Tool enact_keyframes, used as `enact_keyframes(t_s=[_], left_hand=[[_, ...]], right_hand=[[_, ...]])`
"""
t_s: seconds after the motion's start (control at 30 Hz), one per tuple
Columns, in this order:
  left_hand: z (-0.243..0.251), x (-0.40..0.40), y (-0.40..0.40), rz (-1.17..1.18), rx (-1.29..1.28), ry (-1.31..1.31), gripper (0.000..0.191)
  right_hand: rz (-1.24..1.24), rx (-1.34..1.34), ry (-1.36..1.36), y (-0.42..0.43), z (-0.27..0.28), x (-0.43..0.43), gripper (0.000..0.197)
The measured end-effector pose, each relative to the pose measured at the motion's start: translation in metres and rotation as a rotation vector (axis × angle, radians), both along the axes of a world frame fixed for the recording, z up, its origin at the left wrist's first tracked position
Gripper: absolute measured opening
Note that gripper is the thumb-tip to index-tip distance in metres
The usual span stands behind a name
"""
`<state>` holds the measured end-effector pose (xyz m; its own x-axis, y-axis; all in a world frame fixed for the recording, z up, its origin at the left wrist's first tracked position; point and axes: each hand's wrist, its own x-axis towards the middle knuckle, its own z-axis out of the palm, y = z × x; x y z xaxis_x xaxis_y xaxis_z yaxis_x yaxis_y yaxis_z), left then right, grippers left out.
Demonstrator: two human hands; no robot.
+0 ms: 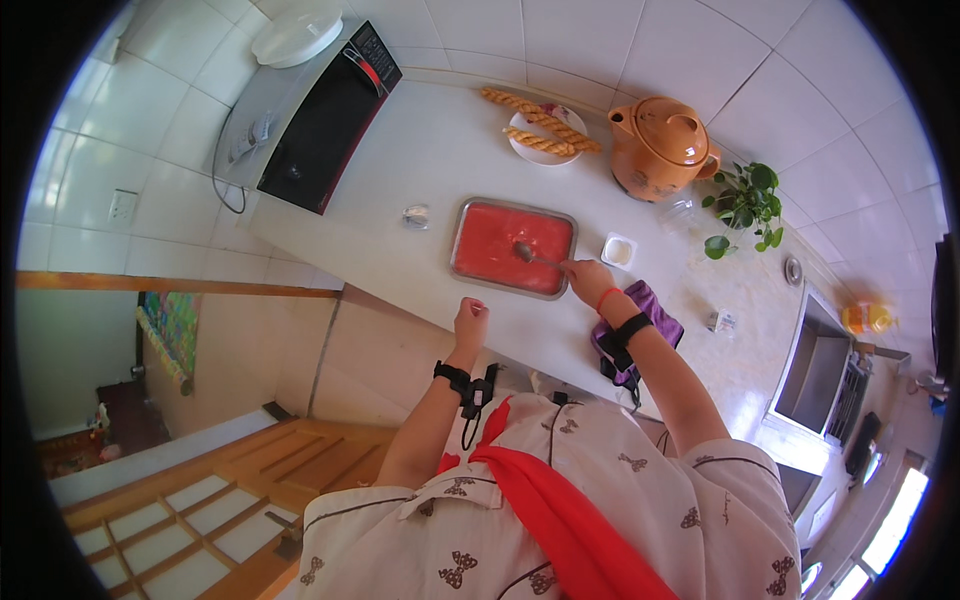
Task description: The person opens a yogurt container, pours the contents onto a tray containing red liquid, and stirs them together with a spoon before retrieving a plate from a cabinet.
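Observation:
A rectangular metal tray (pixel 455 232) on the counter holds a red mass (pixel 495 251) with paler patches on its surface. My right hand (pixel 590 280) grips the handle of a metal spoon (pixel 524 252), whose bowl rests at the red surface near the tray's middle. My left hand (pixel 470 321) is curled up in front of the tray, apart from it, by the counter's front edge; nothing shows in its fingers. Just right of the tray stands a small white plastic cup (pixel 619 250) with pale contents. A purple cloth (pixel 646 311) lies beneath my right wrist.
Behind the tray are a plate (pixel 540 156) with twisted fried dough sticks (pixel 541 140), an orange ceramic kettle (pixel 660 146) and a potted plant (pixel 742 210). A microwave (pixel 322 124) stands left, near a crumpled clear wrapper (pixel 415 217). A small carton (pixel 721 322) and a sink (pixel 814 367) are right.

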<state>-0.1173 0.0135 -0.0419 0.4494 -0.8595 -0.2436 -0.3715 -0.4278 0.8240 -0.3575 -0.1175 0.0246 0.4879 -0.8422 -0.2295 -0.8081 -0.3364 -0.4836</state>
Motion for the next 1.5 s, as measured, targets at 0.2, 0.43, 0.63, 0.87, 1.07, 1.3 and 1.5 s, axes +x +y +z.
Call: enact_keyframes(t_s=[0.2,0.43,0.63,0.87,1.07,1.3,1.5], left_hand=[[-0.013,0.007,0.009,0.036,0.076,0.128,0.013],[-0.033,0.014,0.022,0.059,0.028,0.091,0.011],[-0.023,0.019,0.004,-0.049,-0.019,-0.114,0.013],[-0.029,0.048,-0.03,-0.022,0.019,-0.217,0.017],[-0.033,0.038,-0.072,0.459,0.119,0.496,0.018],[-0.084,0.084,-0.048,0.23,-0.06,-0.16,0.016],[-0.091,0.085,-0.054,0.27,-0.071,0.216,0.017]], right_hand=[[-0.081,-0.153,-0.019,0.021,0.028,-0.025,0.023],[0.073,-0.313,0.206,0.03,0.024,-0.031,0.024],[0.144,-0.239,0.182,0.023,-0.005,-0.032,0.018],[-0.399,0.989,-0.426,-0.002,0.005,-0.022,0.024],[-0.261,0.18,-0.397,0.001,-0.014,-0.003,0.023],[-0.051,-0.273,-0.033,0.013,0.036,0.024,0.021],[0.129,-0.394,0.132,0.011,0.006,0.03,0.021]])
